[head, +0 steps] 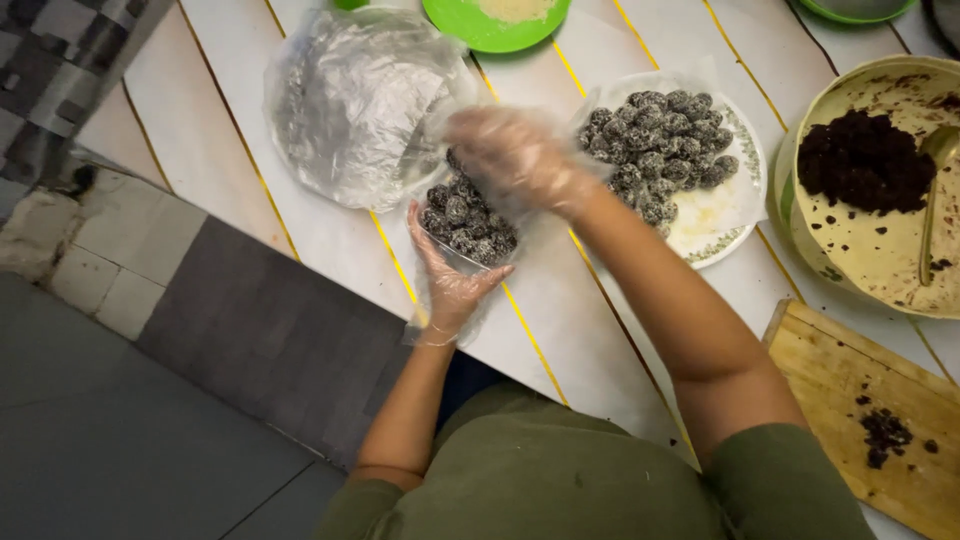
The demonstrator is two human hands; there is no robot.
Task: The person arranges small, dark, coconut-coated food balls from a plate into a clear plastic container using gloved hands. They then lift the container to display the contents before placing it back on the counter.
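Both my hands wear thin clear plastic gloves. My left hand (447, 278) cups the near side of a small clear container (468, 222) filled with several dark, sugar-coated balls. My right hand (515, 155) hovers over the container's far side, fingers bent down onto the balls; whether it holds one is hidden. To the right, a white plate (718, 215) carries a pile of the same coated balls (662, 148).
A crumpled clear plastic sheet over a dish (352, 100) lies at the left. A green plate (494, 22) sits at the top. A large cream bowl (880, 255) holds dark mixture (863, 160) and a spoon. A wooden board (865, 410) with crumbs lies at the lower right.
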